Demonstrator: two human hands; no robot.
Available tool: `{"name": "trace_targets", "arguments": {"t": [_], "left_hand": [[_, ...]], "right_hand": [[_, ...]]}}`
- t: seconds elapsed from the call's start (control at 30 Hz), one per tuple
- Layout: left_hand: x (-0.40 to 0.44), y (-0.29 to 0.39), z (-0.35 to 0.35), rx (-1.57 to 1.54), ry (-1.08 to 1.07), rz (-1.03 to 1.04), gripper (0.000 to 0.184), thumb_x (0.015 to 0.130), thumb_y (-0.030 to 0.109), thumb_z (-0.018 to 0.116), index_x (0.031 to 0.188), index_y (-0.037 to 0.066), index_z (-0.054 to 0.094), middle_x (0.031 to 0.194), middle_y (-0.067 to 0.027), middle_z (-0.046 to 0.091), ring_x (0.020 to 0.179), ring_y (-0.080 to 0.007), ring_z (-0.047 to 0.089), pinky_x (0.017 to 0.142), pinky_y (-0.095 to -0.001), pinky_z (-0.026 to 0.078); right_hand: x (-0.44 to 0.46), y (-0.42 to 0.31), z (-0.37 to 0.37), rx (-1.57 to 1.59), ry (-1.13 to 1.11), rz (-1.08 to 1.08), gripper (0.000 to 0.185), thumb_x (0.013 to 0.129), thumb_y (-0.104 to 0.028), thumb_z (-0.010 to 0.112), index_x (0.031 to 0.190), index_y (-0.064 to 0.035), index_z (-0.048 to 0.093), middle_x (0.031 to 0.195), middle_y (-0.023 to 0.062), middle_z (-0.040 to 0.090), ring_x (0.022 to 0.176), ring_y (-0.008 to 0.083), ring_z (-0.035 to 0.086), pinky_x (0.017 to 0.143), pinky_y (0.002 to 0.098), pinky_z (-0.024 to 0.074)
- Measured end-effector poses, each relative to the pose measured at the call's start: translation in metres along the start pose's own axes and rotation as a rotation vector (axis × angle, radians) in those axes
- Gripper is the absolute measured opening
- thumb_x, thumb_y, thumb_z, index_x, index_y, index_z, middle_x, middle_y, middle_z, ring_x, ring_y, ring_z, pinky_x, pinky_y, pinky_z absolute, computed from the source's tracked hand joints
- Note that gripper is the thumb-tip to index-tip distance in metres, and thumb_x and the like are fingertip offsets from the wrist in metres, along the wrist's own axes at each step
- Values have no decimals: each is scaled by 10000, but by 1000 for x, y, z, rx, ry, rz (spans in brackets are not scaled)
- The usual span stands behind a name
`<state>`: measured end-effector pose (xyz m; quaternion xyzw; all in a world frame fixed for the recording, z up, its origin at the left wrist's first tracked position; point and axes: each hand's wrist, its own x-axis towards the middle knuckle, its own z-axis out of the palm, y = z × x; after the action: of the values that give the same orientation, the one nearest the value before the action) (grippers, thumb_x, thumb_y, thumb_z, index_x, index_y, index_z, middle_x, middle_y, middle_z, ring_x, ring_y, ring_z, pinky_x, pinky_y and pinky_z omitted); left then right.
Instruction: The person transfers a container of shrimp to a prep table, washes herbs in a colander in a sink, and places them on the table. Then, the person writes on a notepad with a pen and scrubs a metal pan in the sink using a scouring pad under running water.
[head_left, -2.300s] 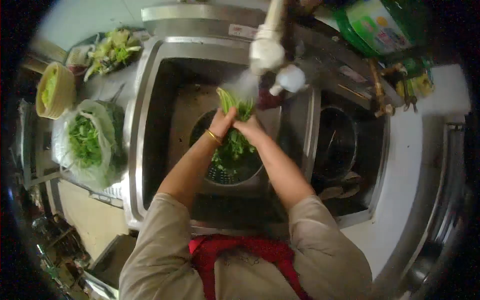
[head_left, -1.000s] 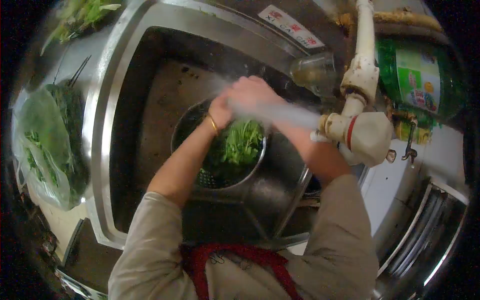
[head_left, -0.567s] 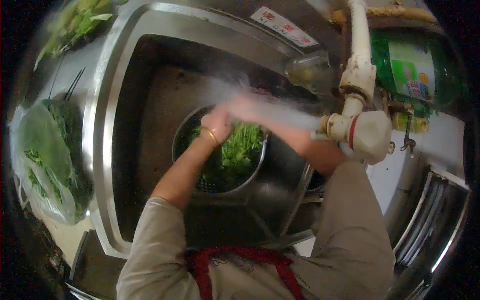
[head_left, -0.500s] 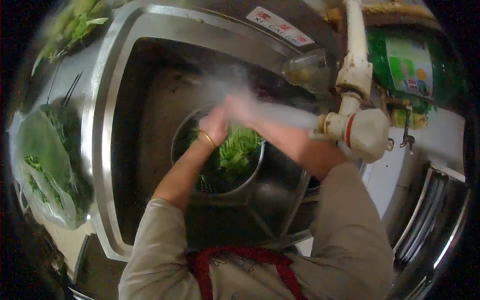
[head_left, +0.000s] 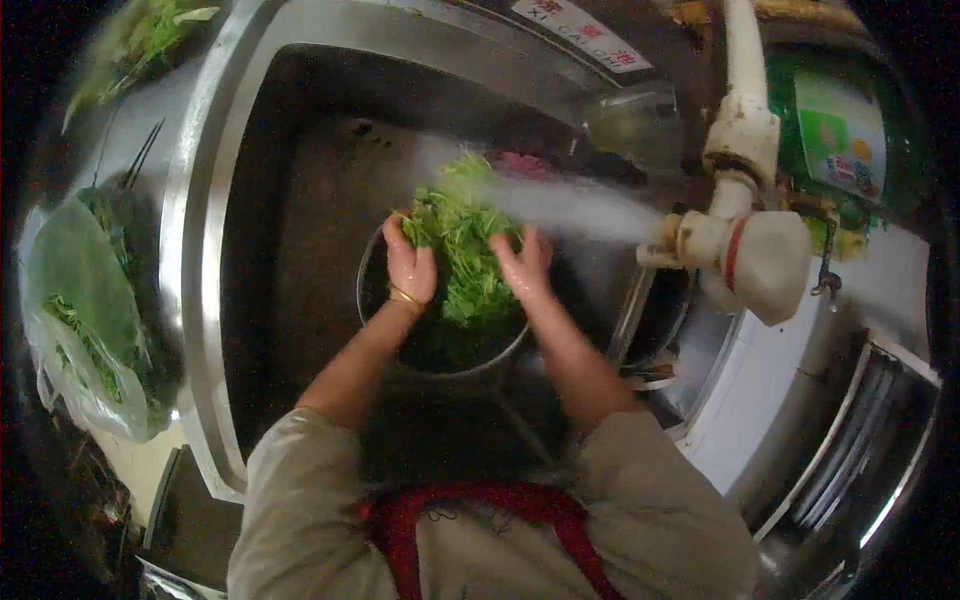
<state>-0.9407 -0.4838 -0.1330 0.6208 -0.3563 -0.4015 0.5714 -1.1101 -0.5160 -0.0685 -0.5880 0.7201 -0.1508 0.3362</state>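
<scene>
In the grey steel sink [head_left: 205,220], mid-frame, your half-open left hand [head_left: 411,270] and right hand [head_left: 526,267] cup leafy green vegetables [head_left: 472,272] over a round metal basin [head_left: 452,375].

The greens [head_left: 478,285] form a loose, leafy clump of thin stems and small, ragged leaves. They lie between the left hand [head_left: 410,265] and the right hand [head_left: 525,262], touching both, above and partly inside the round basin [head_left: 462,374] in the sink [head_left: 310,215]. The clump stands taller than it is broad: its top reaches past the basin's far rim, and its lower leaves spread toward the near side. The colour is bright green through the middle, paler at the top, where the spray [head_left: 590,210] strikes and blurs the outline. Some sprigs splay out sideways against the left hand. Deeper in the basin the leaves darken into shadow, and their lower edge is hard to make out.
</scene>
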Motion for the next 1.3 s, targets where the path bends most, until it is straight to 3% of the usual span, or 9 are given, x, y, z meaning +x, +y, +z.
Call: {"name": "trace_targets", "arguments": {"t": [0.13, 0.27, 0.43, 0.5, 0.63, 0.77, 1.0, 1.23, 1.3], "left_hand": [[30, 11, 40, -166, 52, -197, 417, 765, 59, 448, 1172, 1, 380, 1097, -183, 485, 1032, -299, 487, 917, -363, 371], [56, -1, 46, -39, 43, -53, 500, 775, 134, 533, 1224, -14, 370, 1153, -190, 486, 1067, -311, 482, 941, -360, 365], [18, 13, 33, 114, -17, -126, 931, 597, 399, 783, 1288, 4, 299, 1248, -191, 468, 1129, -353, 479, 961, -399, 371], [25, 4, 46, 210, -54, -191, 1002, 548, 404, 807, 1295, 9, 270, 1239, -190, 475, 1122, -356, 488, 955, -417, 378], [31, -58, 46, -565, -160, -379, 730, 641, 172, 756, 1229, 2, 358, 1142, -122, 544, 987, -241, 565, 827, -349, 469], [34, -42, 0, -561, -134, -728, 289, 669, 30, 641, 936, -25, 548, 861, -80, 612, 744, -204, 598, 690, -323, 493], [46, -4, 4, -864, -317, -1031, 300, 721, 140, 581, 996, 21, 575, 902, -81, 610, 795, -226, 605, 675, -383, 517], [57, 26, -11, -1112, -342, -1133, 334, 734, 198, 588, 1032, 45, 574, 925, -98, 620, 827, -235, 606, 747, -385, 508], [58, -11, -8, -631, -330, -955, 393, 735, 181, 585, 1092, 24, 541, 958, -124, 627, 853, -260, 603, 799, -393, 489]], "right_hand": [[28, -28, 59, -62, 221, -384, 756, 749, -435, 636, 1319, -32, 345, 1255, 249, 446, 1180, 348, 425, 1002, 427, 307], [61, -97, 10, 119, 111, 201, 731, 694, -446, 671, 1236, -27, 416, 1180, 225, 507, 1091, 344, 492, 940, 444, 358], [101, -115, 10, -656, -61, -127, 582, 682, -392, 696, 1098, -12, 548, 1070, 156, 588, 1016, 303, 532, 890, 396, 407], [113, -89, 33, -416, 21, -284, 523, 718, -379, 674, 1077, -15, 568, 1052, 139, 606, 1021, 293, 533, 899, 401, 400], [89, -84, 1, 367, 65, -24, 441, 792, -326, 629, 1105, -22, 567, 1062, 142, 611, 1033, 273, 541, 908, 392, 399], [82, -29, -55, 42, -147, 104, 394, 832, -275, 602, 1153, -56, 536, 1095, 123, 596, 955, 248, 568, 848, 356, 441], [86, -4, 30, 272, -477, -41, 400, 787, -267, 665, 1106, -41, 585, 1082, 63, 591, 967, 157, 537, 839, 299, 430], [83, -47, -51, 406, -680, 142, 491, 766, -364, 662, 1150, -73, 571, 1105, 78, 587, 975, 169, 537, 824, 291, 426], [83, -43, -59, 406, -619, 194, 493, 771, -374, 650, 1155, -76, 568, 1105, 80, 587, 980, 172, 537, 828, 295, 424]]}}
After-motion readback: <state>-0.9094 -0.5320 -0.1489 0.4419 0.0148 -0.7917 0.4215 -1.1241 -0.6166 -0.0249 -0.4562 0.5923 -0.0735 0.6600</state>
